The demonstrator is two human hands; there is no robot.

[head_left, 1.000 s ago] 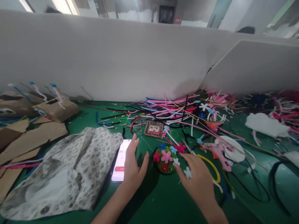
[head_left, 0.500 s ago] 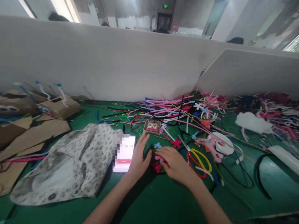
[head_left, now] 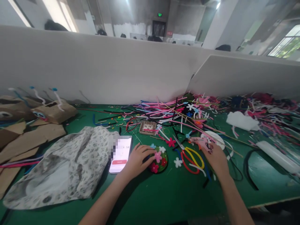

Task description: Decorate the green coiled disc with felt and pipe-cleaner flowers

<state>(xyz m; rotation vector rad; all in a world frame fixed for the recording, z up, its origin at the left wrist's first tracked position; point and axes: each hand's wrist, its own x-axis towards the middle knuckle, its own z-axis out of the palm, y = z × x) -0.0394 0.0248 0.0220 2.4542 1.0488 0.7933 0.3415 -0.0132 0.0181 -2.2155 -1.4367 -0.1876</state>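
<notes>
A round green piece bearing several pink, red, white and blue flowers lies on the green table. My left hand rests at its left edge, fingers spread and empty. Farther right, my right hand has its fingers wrapped round a pink glue gun, beside a white disc. Between the hands are a loose white flower and scissors with red and yellow handles. A red flower lies just behind them.
A lit phone and a patterned cloth lie left of my hands. Cardboard pieces are at far left. Pipe cleaners pile up behind, before a white partition. A small ornate frame lies mid-table.
My right hand has left the flowered piece and moved right to the pink glue gun. More of the flowers and a loose white flower now show. The view has shifted slightly.
</notes>
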